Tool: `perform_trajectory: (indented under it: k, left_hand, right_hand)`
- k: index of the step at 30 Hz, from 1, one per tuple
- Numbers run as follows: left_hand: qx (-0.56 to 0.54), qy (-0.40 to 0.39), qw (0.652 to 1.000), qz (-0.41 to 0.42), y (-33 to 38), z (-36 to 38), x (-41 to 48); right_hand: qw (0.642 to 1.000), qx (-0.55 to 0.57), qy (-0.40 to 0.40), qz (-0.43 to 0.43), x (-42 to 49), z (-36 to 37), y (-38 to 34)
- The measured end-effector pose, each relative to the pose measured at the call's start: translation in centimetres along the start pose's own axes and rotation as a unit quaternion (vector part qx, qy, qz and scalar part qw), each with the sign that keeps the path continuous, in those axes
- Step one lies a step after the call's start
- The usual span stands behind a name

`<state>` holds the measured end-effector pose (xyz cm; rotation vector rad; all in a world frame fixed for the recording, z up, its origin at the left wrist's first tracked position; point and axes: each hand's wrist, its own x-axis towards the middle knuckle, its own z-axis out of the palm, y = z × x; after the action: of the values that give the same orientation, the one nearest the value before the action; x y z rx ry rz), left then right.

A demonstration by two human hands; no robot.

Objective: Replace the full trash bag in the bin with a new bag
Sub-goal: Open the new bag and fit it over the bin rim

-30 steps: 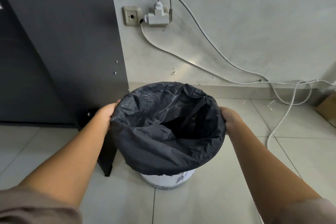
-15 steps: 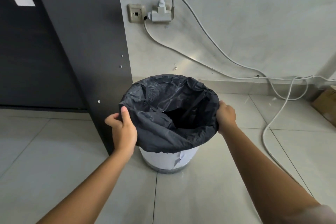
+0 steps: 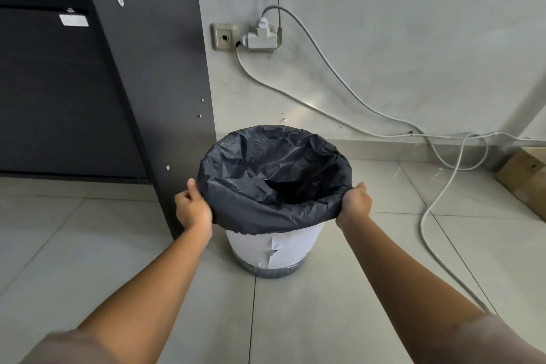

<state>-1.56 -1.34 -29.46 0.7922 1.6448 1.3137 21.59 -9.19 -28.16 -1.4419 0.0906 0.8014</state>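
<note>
Bin-lining is shown at its closing stage: a black trash bag (image 3: 274,183) is seen draped inside a white bin (image 3: 274,248) that stands on the tiled floor (image 3: 369,289), just beside a dark cabinet panel (image 3: 153,97) and below a wall socket (image 3: 223,37). The bag's mouth is folded outward over the rim, and its overhanging skirt is gripped at two opposite points on the near side. The left hand (image 3: 193,210) is closed on the plastic, thumb above the fold and fingers (image 3: 184,196) curled beneath it; the right hand (image 3: 356,201) is likewise clenched on the edge, though its fingertips are hidden under the film. Between the two sets of fingers the skirt is stretched fairly smooth; beyond them, toward the wall, the fold is seen already seated around the far rim. Inside, the bag looks slack and crumpled, with a dark hollow at the centre and no rubbish visible, so the new bag is judged to be the one in place. What remains is thought to be a downward tug of the gripped edge so the fold hugs the bin's wall, then a release. Care would be called for, since thin film can tear or slip back off the rim if pulled unevenly. A loose grey cable (image 3: 437,204) is seen trailing on the floor to the outside of the right fingers, well apart from the bin.
</note>
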Motion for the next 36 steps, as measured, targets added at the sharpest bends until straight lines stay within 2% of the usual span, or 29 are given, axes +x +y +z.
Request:
perform_trajectory:
  k: [2, 5, 9, 11, 15, 20, 23, 26, 29, 31, 33, 34, 36]
  left_hand:
    - [0.025, 0.012, 0.999, -0.017, 0.2, -0.1, -0.7]
    - [-0.004, 0.042, 0.994, -0.104, 1.4, 0.0, -1.7]
    - [-0.055, -0.021, 0.98, -0.188, 1.2, 0.3, -4.2]
    - [-0.056, -0.039, 0.982, -0.173, 0.5, 0.5, -4.8]
    - [-0.08, -0.053, 0.989, -0.113, -0.8, 0.7, -4.4]
    - [-0.049, -0.047, 0.997, -0.041, -1.5, 0.8, -4.7]
    - [-0.036, -0.035, 0.998, -0.049, -1.3, 1.2, -4.5]
    - [-0.034, -0.011, 0.994, -0.103, -0.9, 1.0, -4.7]
    - [-0.041, 0.025, 0.994, -0.097, 0.1, 0.1, -4.4]
    - [-0.071, -0.03, 0.985, -0.152, 0.9, -0.1, -3.6]
    - [-0.11, -0.12, 0.96, -0.226, 1.8, 0.0, -3.5]
    - [-0.117, -0.148, 0.954, -0.233, 2.2, -0.1, -3.7]
    - [-0.125, -0.153, 0.959, -0.204, 2.8, 0.0, -4.0]
  right_hand:
    - [0.999, -0.031, 0.034, -0.014, -0.2, -0.2, 0.0]
    - [0.985, -0.105, 0.085, -0.107, -0.5, -0.4, -0.2]
    - [0.981, -0.14, 0.061, -0.123, -1.6, 0.4, 0.3]
    - [0.986, -0.125, 0.04, -0.103, -2.0, 0.9, 0.9]
    - [0.999, -0.013, -0.017, -0.028, -1.7, 0.7, 1.4]
    - [0.998, 0.008, -0.048, -0.035, -1.8, 0.3, 1.4]
    - [0.998, 0.018, -0.053, -0.025, -1.7, 0.2, 1.4]
    - [0.998, -0.044, 0.004, -0.051, -1.7, 0.3, 1.7]
    - [0.974, -0.139, 0.074, -0.161, -1.7, 0.3, 1.1]
    - [0.969, -0.159, 0.055, -0.182, -1.9, 0.5, 0.6]
    - [0.975, -0.167, 0.024, -0.147, -1.9, 0.8, 0.4]
    - [0.978, -0.169, 0.018, -0.121, -1.8, 1.0, 0.3]
    - [0.989, -0.131, 0.007, -0.061, -1.8, 1.0, 0.0]
